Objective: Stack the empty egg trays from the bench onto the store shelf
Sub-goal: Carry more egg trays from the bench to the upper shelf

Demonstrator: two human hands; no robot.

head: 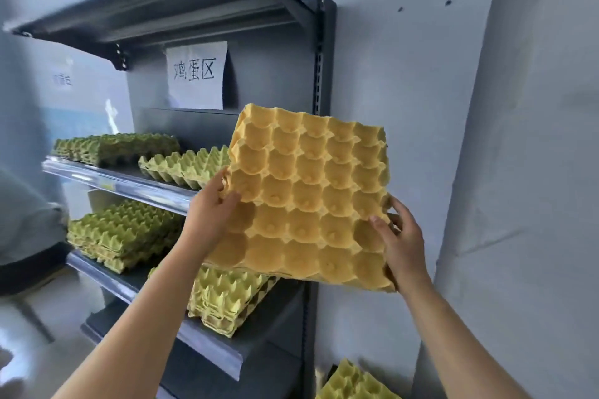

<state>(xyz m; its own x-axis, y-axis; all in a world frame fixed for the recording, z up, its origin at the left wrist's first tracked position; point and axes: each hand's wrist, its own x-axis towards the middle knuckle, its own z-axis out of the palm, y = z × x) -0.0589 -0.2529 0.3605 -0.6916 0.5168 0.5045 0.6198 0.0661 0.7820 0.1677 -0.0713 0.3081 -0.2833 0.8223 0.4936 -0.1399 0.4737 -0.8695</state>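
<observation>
My left hand [210, 204] and right hand [400, 236] grip the tilted tray's [308, 197] side edges. Its right edge projects past the shelf upright [321, 81].

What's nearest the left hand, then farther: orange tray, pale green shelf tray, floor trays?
1. Orange tray, held in the left hand.
2. Pale green tray, on the shelf just behind.
3. Floor trays, far down on the right.

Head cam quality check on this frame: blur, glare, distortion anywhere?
Head view: orange tray, left hand and right hand sharp; green trays at far left soft; glare on the shelf's front strip; wide-angle bend tilts the shelf upright; paper sign casts a soft shadow to its right.
</observation>
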